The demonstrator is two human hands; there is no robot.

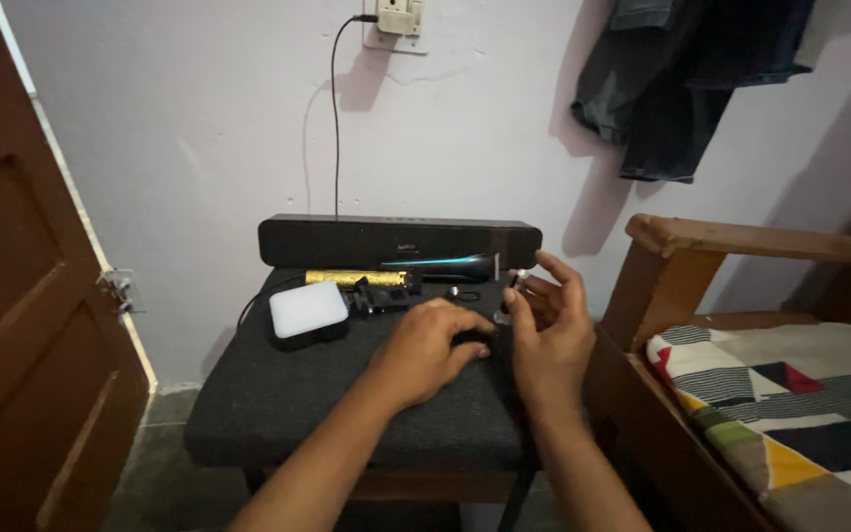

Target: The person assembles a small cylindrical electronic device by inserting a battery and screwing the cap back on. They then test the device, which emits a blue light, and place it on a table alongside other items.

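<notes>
A: What carries the things in this view?

B: A dark padded stool point(278, 414) serves as the surface. A long black speaker bar point(398, 241) lies across its far edge, against the wall, and is the landmark for what follows.

A: What lies in front of the speaker bar?

B: Just in front of it, toward its left half, a gold cylinder point(347, 278) lies on its side. Nearer the onlooker from that, a white square light panel point(308, 309) sits flat on the padding. In front of the bar's right half lies a dark microphone point(450, 266), parallel to the bar, and a small black ring point(464, 294) rests just before it.

A: And the hands?

B: The left hand point(425, 350) rests palm down on the surface in front of the bar's right half, fingers curled over a small dark item point(473, 345); whether its grip is clenched on that item cannot be told. The right hand point(551, 325) is raised at the bar's right end, its thumb and fingers pinching a small silver piece point(519, 277), the other fingers spread.

A: Anything above the bar?

B: A black cable point(335, 118) runs up the wall from it to a wall socket point(398, 22).
</notes>
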